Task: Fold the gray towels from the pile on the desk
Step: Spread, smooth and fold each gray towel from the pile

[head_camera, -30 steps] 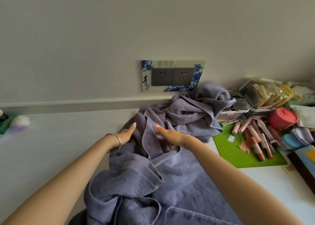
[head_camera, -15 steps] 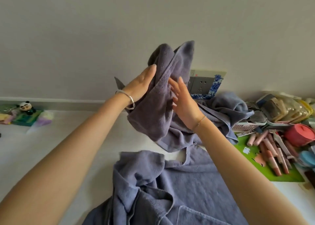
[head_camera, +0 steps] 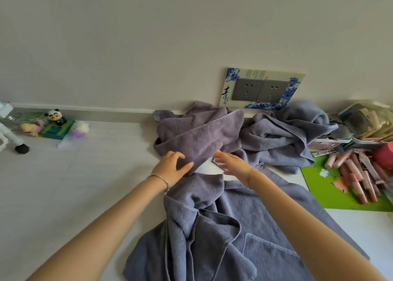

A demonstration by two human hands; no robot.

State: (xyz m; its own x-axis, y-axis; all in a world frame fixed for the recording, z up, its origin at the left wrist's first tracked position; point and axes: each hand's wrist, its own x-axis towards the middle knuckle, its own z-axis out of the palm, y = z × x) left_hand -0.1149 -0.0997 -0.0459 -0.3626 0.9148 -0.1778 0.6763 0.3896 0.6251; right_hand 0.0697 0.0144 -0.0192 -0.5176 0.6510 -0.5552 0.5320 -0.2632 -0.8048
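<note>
Gray terry, bottom centre: near towel (head_camera: 223, 238), plush, rumpled, on white desk (head_camera: 85, 185). Mid-frame, pinching 2nd towel (head_camera: 197, 136) by its near edge w/ left hand (head_camera: 172, 168); right hand (head_camera: 231, 165) open, fingers straight, just beside it. Prob. picking one to spread. Next: needs corners found, cloth laid flat. Beyond, right of centre: pile (head_camera: 282, 136), limp, deep folds.

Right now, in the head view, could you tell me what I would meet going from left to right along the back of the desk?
Panda figurine → purple-gray towel → crumpled gray towel pile → green mat.
</note>
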